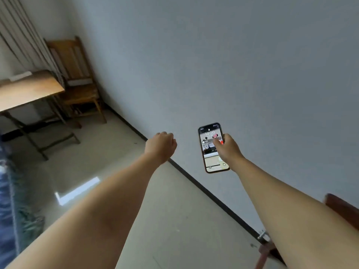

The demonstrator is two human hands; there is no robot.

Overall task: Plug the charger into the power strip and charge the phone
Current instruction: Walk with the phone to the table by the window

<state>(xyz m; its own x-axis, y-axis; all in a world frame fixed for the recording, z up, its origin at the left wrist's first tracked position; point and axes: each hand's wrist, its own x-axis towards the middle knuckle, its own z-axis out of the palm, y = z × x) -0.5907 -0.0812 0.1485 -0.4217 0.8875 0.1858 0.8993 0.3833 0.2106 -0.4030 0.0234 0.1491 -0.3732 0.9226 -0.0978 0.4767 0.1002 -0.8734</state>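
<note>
Phone held up in the right hand, screen lit, in front of a bare wall

The phone [213,148] is upright in mid-air, its lock screen on and facing the camera, gripped along its right edge by the right hand [228,147] with the thumb lying across the glass. The left hand [162,145] hangs beside it, well apart from it, curled into a loose fist around nothing that shows. Both bare forearms reach out over a pale tiled floor [171,220] that meets the grey wall [233,65] at a dark skirting line. Far off to the left stand a wooden counter [29,90] and, just behind it in the corner, a wooden chair [75,78]
</note>
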